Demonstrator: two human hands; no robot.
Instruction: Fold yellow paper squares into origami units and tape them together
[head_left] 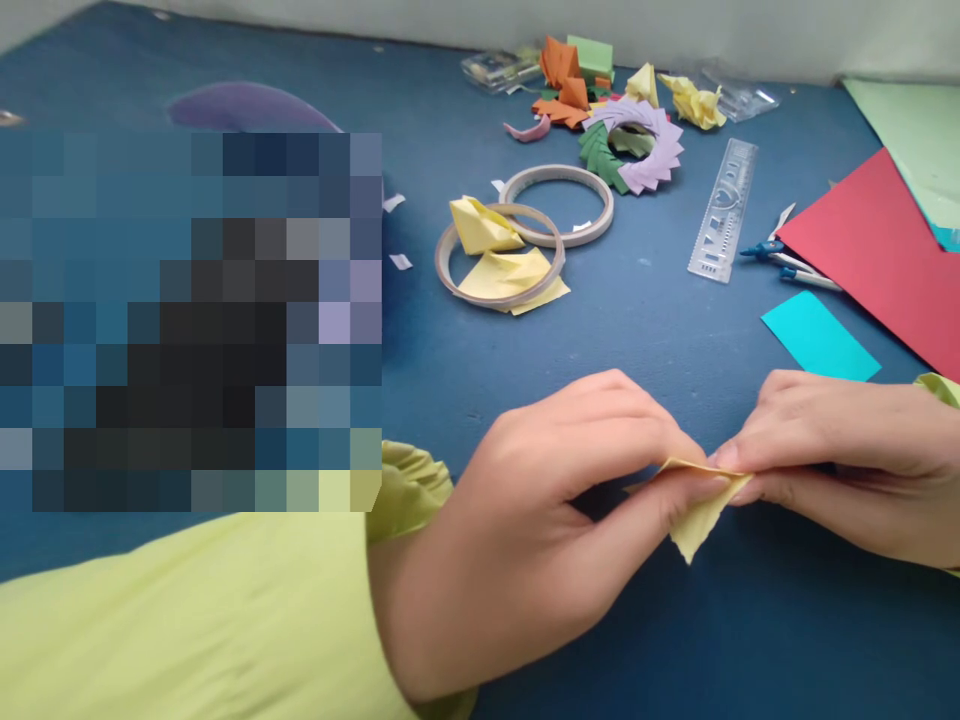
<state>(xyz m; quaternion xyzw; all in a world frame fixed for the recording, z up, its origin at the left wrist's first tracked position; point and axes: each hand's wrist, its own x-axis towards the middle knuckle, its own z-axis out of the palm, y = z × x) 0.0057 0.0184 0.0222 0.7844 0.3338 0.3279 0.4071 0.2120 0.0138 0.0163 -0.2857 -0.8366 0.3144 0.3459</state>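
Blue tabletop [645,630], pale backdrop [675,35] behind (clear ruler [726,205] lying flat); both hands [540,510] [847,440] pinching yellow paper [697,522].

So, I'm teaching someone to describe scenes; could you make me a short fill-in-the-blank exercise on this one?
The left hand and right hand together hold a folded paper coloured ____.
Exactly ____ thin plain rings are on the blue tabletop.
The pleated paper ring is part lilac and part ____.
Beside the small turquoise paper lies a larger sheet coloured ____.

Missing words: yellow; two; green; red.
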